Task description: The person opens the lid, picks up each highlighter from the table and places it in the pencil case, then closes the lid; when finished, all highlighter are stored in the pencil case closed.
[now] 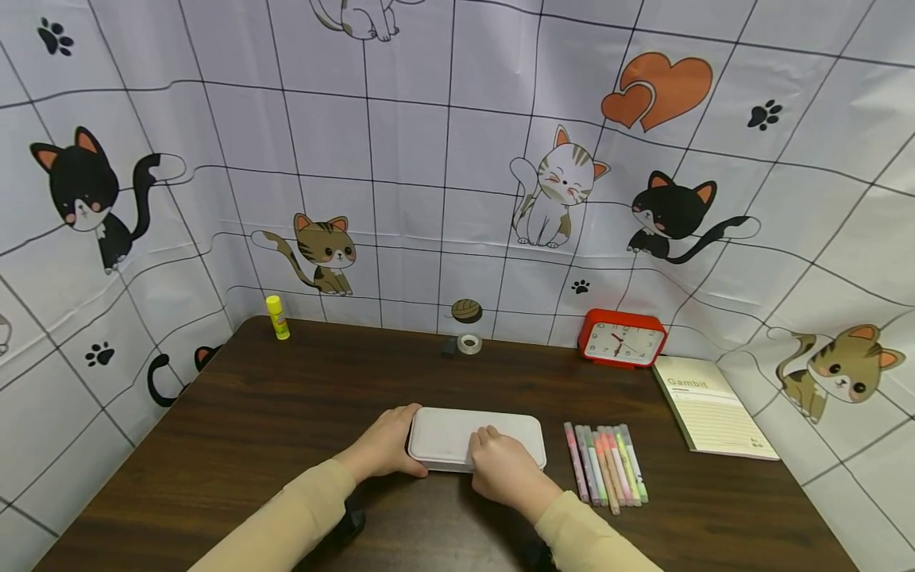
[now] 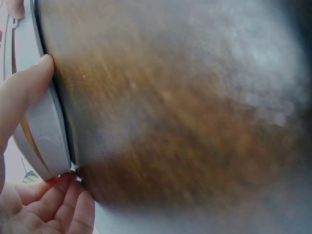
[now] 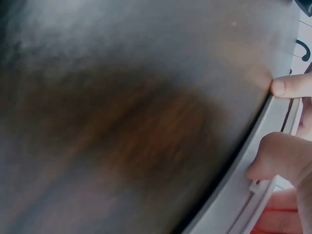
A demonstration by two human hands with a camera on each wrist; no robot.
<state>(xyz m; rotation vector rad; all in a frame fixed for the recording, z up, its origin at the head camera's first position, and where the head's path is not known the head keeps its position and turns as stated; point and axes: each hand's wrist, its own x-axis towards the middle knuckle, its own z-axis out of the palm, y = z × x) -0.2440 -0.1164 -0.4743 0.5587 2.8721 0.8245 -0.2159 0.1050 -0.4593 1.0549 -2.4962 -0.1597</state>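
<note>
A white, long box like a pencil case [image 1: 446,429] lies on the dark wooden table, its long side toward me. My left hand [image 1: 382,443] grips its left end, the thumb on the front side and the fingers round the far corner. At the middle of the front edge is my right hand [image 1: 503,467], its fingers curled over the lid. In the right wrist view the right thumb [image 3: 273,158] presses at a small clasp [image 3: 254,186] on the case's front wall. A narrow dark seam [image 2: 33,144] runs along the side in the left wrist view.
Several pastel markers [image 1: 606,467] lie in a row right of the case. Beyond them are a notebook [image 1: 715,405] and a red alarm clock [image 1: 622,338]. A tape roll [image 1: 469,344] and a yellow glue stick [image 1: 277,318] stand along the back edge, before a cat-print curtain [image 1: 407,159].
</note>
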